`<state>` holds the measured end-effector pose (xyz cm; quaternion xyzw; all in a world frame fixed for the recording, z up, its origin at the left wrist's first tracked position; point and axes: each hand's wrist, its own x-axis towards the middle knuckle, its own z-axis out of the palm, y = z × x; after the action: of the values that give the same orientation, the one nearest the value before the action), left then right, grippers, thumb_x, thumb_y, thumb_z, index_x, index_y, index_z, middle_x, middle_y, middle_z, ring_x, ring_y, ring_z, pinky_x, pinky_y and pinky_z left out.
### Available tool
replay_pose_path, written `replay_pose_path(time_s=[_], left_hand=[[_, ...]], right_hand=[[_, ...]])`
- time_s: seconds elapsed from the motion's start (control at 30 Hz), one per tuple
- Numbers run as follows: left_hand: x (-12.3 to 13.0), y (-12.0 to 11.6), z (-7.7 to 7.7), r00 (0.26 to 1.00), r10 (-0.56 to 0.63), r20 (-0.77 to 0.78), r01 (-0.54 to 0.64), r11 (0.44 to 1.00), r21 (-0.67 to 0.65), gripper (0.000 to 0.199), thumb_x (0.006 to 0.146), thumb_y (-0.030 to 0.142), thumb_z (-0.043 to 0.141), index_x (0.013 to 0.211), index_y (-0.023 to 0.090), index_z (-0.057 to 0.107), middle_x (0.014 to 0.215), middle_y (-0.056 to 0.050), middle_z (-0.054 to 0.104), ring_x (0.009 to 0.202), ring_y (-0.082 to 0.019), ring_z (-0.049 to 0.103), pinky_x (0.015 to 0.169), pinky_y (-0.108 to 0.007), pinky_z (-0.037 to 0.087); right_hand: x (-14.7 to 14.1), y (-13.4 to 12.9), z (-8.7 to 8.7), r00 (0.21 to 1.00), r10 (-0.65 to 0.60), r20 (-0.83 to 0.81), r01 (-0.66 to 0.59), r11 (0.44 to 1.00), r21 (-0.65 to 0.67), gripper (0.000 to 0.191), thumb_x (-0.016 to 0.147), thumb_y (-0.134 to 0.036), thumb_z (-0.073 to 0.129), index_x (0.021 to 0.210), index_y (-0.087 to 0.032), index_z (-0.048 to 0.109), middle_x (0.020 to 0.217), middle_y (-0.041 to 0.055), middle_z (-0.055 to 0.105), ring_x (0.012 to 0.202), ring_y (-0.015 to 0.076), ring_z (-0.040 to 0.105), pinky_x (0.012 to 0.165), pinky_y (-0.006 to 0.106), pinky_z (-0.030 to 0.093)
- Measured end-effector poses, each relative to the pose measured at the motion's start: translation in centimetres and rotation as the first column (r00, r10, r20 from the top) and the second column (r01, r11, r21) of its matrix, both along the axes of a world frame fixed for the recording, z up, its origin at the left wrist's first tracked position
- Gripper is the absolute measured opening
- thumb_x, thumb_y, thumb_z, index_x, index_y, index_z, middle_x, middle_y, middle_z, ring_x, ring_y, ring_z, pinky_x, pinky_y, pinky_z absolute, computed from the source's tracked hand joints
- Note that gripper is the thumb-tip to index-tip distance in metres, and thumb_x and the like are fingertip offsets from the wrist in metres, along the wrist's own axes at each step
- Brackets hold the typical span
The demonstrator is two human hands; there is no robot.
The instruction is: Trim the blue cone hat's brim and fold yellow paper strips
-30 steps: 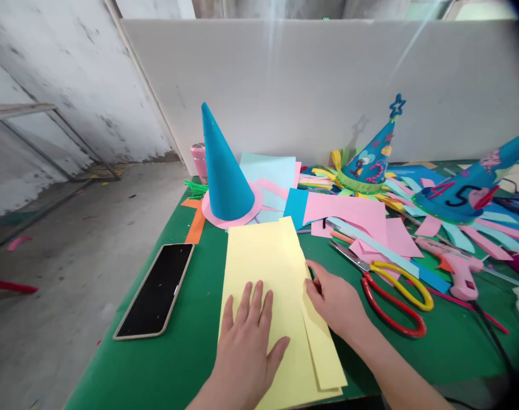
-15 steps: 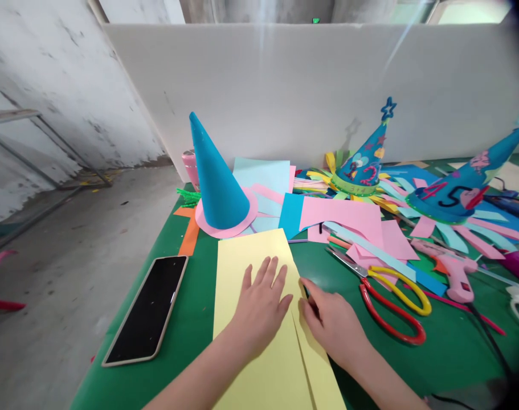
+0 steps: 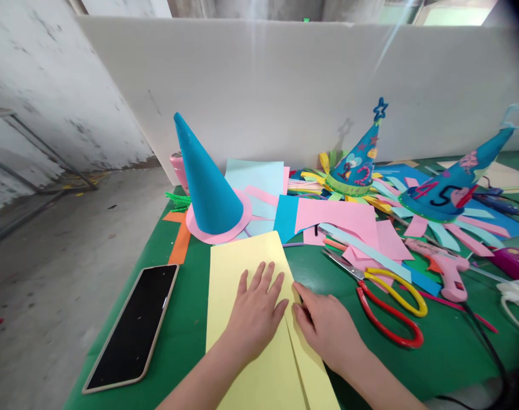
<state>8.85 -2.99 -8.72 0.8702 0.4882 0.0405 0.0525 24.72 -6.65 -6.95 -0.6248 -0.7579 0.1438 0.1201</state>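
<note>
The yellow paper (image 3: 242, 256) lies on the green bench (image 3: 447, 359), right in front of the person, with a long flap along its right side. The left hand (image 3: 259, 307) is flat on top, fingers spread, gripping nothing. The right hand (image 3: 327, 324) is curled up, with its thumb and pointing finger on the flap. I cannot tell if it pinches the paper.

Lots of stuff sits close by. A tall blue hat (image 3: 212, 199) with a pink ring (image 3: 216, 237) around its bottom stands just past the top of the paper. A black phone (image 3: 133, 327) lies to the left, near an orange strip (image 3: 181, 242). To the right of the right hand are big scissors (image 3: 362, 274) with one red and one yellow handle. The blades are a bit apart and point toward the pink paper (image 3: 336, 213). Farther right is a pink glue gun (image 3: 453, 279). Two fancy hats, one with a star (image 3: 357, 165) and one with a 5 (image 3: 460, 182), stand at the back right, by a white board (image 3: 242, 85).
</note>
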Motion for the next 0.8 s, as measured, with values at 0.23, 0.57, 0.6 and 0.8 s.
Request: replay_pose_path(time_s=[0.23, 0.57, 0.6, 0.8], left_hand=[[-0.4, -0.4, 0.2, 1.0, -0.003, 0.011, 0.003, 1.0, -0.004, 0.047, 0.09, 0.042, 0.024, 0.134, 0.025, 0.029, 0.144, -0.007, 0.023, 0.132, -0.028, 0.018, 0.103, -0.056, 0.023], [-1.6, -2.0, 0.0, 1.0, -0.016, 0.0, 0.016, 0.999, 0.041, 0.048, 0.09, 0.039, 0.029, 0.135, 0.026, 0.025, 0.143, -0.007, 0.024, 0.131, -0.028, 0.021, 0.102, -0.053, 0.026], [-1.7, -2.0, 0.0, 1.0, -0.018, 0.0, 0.018, 0.999, 0.049, 0.048, 0.09, 0.039, 0.029, 0.135, 0.026, 0.025, 0.143, -0.007, 0.024, 0.131, -0.028, 0.021, 0.102, -0.053, 0.026], [-1.7, -2.0, 0.0, 1.0, -0.031, -0.002, 0.031, 0.997, 0.072, 0.047, 0.09, 0.038, 0.029, 0.135, 0.026, 0.026, 0.143, -0.007, 0.026, 0.131, -0.028, 0.021, 0.102, -0.053, 0.027]], right_hand=[[1.6, 7.0, 1.9, 0.99, -0.027, 0.137, 0.006, 0.988, 0.154, 0.028, 0.087, -0.021, 0.036, 0.109, -0.016, 0.052, 0.097, 0.0102, 0.062, 0.086, 0.0213, 0.058, 0.066, 0.031, 0.041], [2.4, 13.8, 1.8, 0.843, 0.361, 0.397, -0.426, 0.901, 0.086, 0.015, 0.085, -0.022, 0.048, 0.095, -0.015, 0.056, 0.091, 0.0032, 0.058, 0.082, 0.0156, 0.055, 0.071, 0.033, 0.045], [3.0, 14.4, 2.7, 0.838, 0.345, 0.423, -0.421, 0.901, 0.101, 0.015, 0.085, -0.019, 0.047, 0.096, -0.014, 0.056, 0.091, 0.0041, 0.058, 0.083, 0.0164, 0.055, 0.072, 0.033, 0.044], [7.9, 19.0, 7.4, 0.882, 0.063, 0.467, -0.228, 0.925, 0.305, 0.033, 0.086, -0.01, 0.031, 0.109, -0.014, 0.054, 0.1, 0.0147, 0.055, 0.092, 0.0259, 0.052, 0.064, 0.033, 0.036]])
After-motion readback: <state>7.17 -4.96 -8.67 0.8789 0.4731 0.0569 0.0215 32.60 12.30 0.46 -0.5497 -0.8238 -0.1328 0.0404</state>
